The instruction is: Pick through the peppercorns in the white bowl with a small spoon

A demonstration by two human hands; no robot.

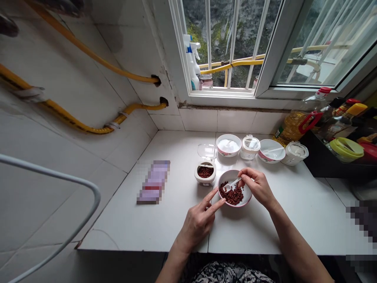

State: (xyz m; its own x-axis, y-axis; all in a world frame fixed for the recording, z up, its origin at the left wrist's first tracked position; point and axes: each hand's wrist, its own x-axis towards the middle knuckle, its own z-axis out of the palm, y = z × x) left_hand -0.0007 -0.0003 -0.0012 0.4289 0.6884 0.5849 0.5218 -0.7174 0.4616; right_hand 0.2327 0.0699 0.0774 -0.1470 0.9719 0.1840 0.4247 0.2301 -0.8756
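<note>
A white bowl with a pink rim (247, 199) holds dark red-brown grains. My right hand (257, 186) pinches the handle of a small white spoon (227, 188), whose scoop is down among the grains. Two extended fingers of my left hand (203, 217) touch the bowl's left rim, and that hand grasps nothing. Just left of the bowl, a small white jar (205, 181) stands with its clear lid up and similar grains inside.
Behind stand a bowl of white powder (229, 145), a clear-lidded jar (250, 147), another bowl with a spoon (271, 151) and a white jar (295, 153). Oil (291, 124) and sauce bottles fill the back right. A blurred purple object (153, 182) lies left.
</note>
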